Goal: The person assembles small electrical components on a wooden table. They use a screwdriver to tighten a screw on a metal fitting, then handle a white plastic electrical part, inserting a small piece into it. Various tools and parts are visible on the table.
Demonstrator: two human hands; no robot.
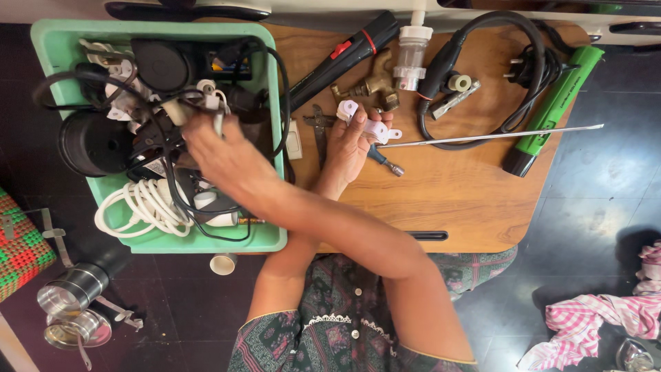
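Spanning the frame: wooden table (454,200) | green tray (48,41) at its left edge, full of cables and plugs | right hand (220,155) crossed over into tray, fingers pinched on white plug (210,103) | left hand (348,148) over table, fingers curled around small white plastic fitting (365,124).

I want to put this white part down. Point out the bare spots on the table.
Bare wood: the near right of the table, bordered by the long metal rod, the green torch, the front edge and the forearms. Crowded: the far edge, with brass tap and black cable, and the green tray, full of cords, where the right hand reaches.
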